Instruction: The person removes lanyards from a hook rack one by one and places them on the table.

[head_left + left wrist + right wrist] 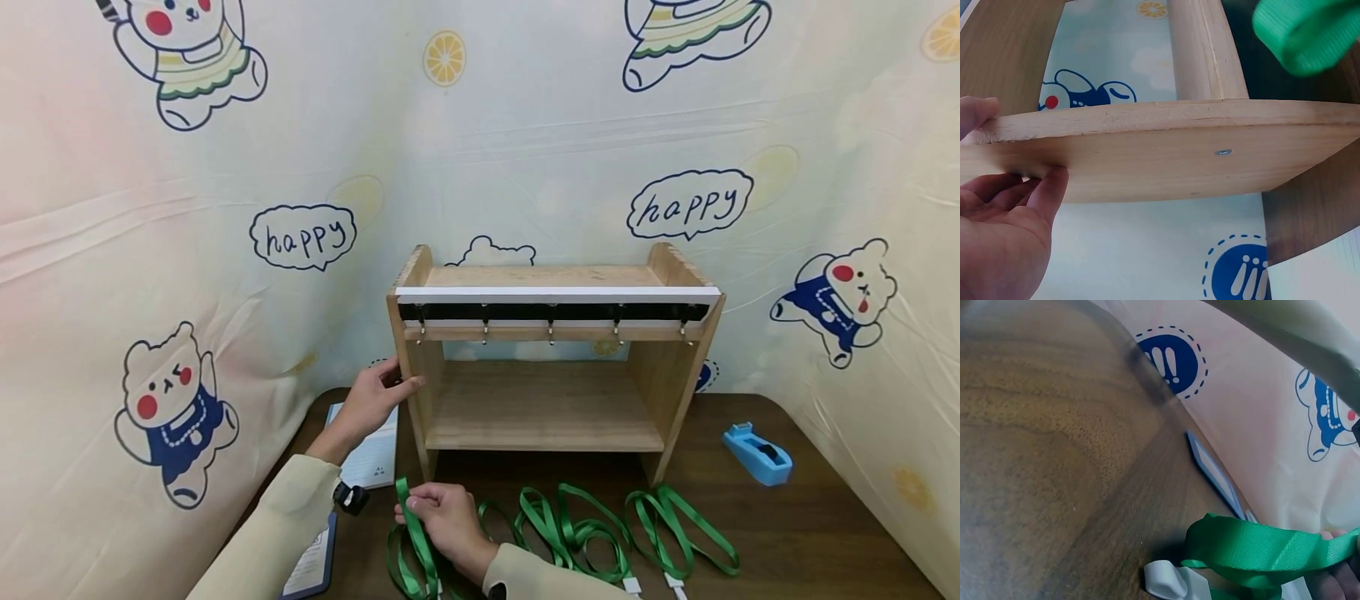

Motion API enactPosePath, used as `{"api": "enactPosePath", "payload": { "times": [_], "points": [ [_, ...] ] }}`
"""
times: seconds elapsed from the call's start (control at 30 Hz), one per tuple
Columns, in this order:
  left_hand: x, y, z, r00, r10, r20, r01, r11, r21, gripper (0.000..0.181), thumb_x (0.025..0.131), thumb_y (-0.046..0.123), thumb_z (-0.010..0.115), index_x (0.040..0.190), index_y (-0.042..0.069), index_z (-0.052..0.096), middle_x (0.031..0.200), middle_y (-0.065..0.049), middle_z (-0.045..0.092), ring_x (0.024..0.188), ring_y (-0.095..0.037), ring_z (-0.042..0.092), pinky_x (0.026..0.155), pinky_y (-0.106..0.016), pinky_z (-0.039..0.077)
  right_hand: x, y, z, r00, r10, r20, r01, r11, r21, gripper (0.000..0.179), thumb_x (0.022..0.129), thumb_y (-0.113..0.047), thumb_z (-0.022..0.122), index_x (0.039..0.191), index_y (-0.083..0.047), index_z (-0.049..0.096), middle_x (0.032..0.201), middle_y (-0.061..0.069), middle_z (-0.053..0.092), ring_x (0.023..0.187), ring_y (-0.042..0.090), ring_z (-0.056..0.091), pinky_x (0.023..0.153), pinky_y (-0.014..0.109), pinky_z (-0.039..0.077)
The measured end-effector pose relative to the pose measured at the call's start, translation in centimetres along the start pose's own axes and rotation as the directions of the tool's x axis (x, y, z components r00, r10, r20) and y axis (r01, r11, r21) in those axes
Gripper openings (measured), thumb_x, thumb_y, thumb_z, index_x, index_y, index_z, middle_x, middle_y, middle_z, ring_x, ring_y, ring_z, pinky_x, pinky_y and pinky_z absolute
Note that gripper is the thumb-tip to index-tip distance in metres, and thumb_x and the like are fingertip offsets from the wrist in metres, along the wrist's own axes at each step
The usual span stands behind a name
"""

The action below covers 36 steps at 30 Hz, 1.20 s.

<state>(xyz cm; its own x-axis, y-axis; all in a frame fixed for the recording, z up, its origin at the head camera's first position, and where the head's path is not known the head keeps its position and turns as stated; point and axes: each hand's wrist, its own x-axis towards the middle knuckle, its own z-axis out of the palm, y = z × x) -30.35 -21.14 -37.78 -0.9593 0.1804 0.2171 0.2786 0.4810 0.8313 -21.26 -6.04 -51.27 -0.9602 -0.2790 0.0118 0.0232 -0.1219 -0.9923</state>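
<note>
A wooden shelf (547, 404) stands on the table, with a row of metal hooks (551, 325) along its black front strip. My left hand (367, 404) grips the edge of its left side panel (1147, 165), thumb on one face and fingers on the other. Below, my right hand (453, 521) pinches a green lanyard (417, 533) near the top of its loop. In the right wrist view, the green band (1260, 547) hangs beside a white plastic clip (1175, 581), and only fingers show at the edge.
More green lanyards (551, 531) with white clips lie along the table front, right of my right hand. A blue tape dispenser (759, 455) sits at the right. Left of the shelf lie a white booklet (375, 458) and a dark-blue-edged board (311, 567). Printed cloth surrounds the table (817, 517).
</note>
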Motion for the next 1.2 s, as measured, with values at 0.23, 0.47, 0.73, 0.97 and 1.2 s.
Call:
{"api": "enactPosePath", "payload": {
  "times": [0.23, 0.47, 0.73, 0.97, 1.2],
  "points": [
    [0.0, 0.0, 0.0, 1.000, -0.001, 0.001, 0.001, 1.000, -0.010, 0.061, 0.097, 0.042, 0.068, 0.150, 0.018, 0.050, 0.142, -0.015, 0.061, 0.127, -0.033, 0.062, 0.099, -0.050, 0.055, 0.7, 0.7, 0.6, 1.000, 0.014, -0.016, -0.015, 0.998, -0.060, 0.016, 0.095, -0.011, 0.068, 0.101, 0.001, 0.077, 0.091, 0.015, 0.080, 0.083, 0.024, 0.079, 0.074, 0.029, 0.061],
    [0.0, 0.0, 0.0, 1.000, 0.006, 0.001, -0.006, 1.000, -0.022, 0.057, 0.097, 0.037, 0.068, 0.148, 0.018, 0.051, 0.140, -0.016, 0.062, 0.125, -0.034, 0.063, 0.099, -0.050, 0.055, 1.0, 1.0, 1.0, 0.999, 0.009, -0.035, -0.012, 0.995, -0.094, 0.016, 0.095, -0.010, 0.069, 0.101, 0.002, 0.077, 0.089, 0.012, 0.080, 0.083, 0.024, 0.079, 0.074, 0.029, 0.061],
    [0.1, -0.2, -0.1, 1.000, 0.005, 0.000, -0.005, 1.000, -0.006, 0.059, 0.097, 0.039, 0.068, 0.149, 0.018, 0.050, 0.141, -0.016, 0.061, 0.126, -0.034, 0.062, 0.099, -0.050, 0.055, 1.3, 1.0, 0.7, 0.999, -0.005, -0.053, -0.002, 0.991, -0.132, 0.014, 0.094, -0.011, 0.070, 0.099, -0.002, 0.078, 0.088, 0.013, 0.080, 0.079, 0.021, 0.078, 0.071, 0.027, 0.061],
    [0.0, 0.0, -0.1, 1.000, 0.007, 0.000, -0.007, 1.000, -0.005, 0.057, 0.098, 0.037, 0.067, 0.149, 0.019, 0.051, 0.142, -0.015, 0.061, 0.126, -0.034, 0.062, 0.099, -0.051, 0.055, 1.4, 1.4, 0.8, 0.998, 0.013, -0.060, -0.022, 0.986, -0.166, 0.010, 0.093, -0.010, 0.071, 0.096, -0.006, 0.079, 0.084, 0.007, 0.080, 0.077, 0.019, 0.078, 0.070, 0.027, 0.061],
    [0.0, -0.2, 0.0, 1.000, 0.005, -0.004, -0.005, 1.000, -0.009, 0.057, 0.097, 0.038, 0.067, 0.148, 0.019, 0.051, 0.138, -0.015, 0.063, 0.123, -0.033, 0.063, 0.098, -0.050, 0.055, 1.4, 1.9, 0.9, 0.997, 0.010, -0.078, -0.025, 0.981, -0.194, 0.009, 0.092, -0.011, 0.072, 0.093, -0.007, 0.080, 0.082, 0.005, 0.080, 0.075, 0.017, 0.078, 0.069, 0.026, 0.060]
  ]
}}
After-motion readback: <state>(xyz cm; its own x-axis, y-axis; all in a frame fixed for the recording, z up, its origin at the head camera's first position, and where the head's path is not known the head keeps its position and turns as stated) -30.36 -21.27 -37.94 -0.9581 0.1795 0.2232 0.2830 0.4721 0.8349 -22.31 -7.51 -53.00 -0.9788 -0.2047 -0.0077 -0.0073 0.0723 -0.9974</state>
